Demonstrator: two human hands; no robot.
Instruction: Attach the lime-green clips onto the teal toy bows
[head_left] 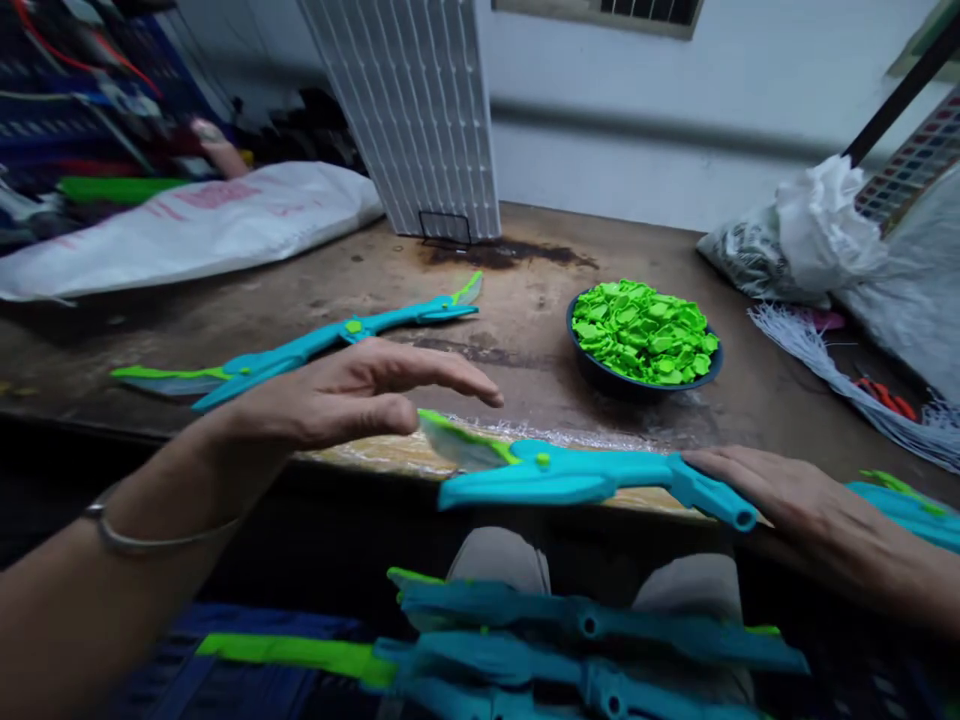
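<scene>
My right hand (pixel 795 500) grips the right end of a teal plastic toy blade (pixel 570 475), which lies level over the table's front edge. Its clear, green-edged blade end points left, and a round hole shows in its other end. My left hand (pixel 352 395) is open, fingers stretched out to the right and thumb apart below them. The thumb tip is right by the green blade tip; whether they touch I cannot tell. Just behind this hand lies a longer teal toy (pixel 315 345) with a green-edged blade at each end and a green hexagonal cap at its middle.
A dark bowl (pixel 600 375) heaped with small green plastic pieces (pixel 645 330) stands behind. More teal parts (pixel 510 650) are over the lap, and another (pixel 907 515) is at the right edge. White sack (pixel 247 215), ribbed panel (pixel 420 110), white strands (pixel 832 380) and bags (pixel 817 230) surround the table.
</scene>
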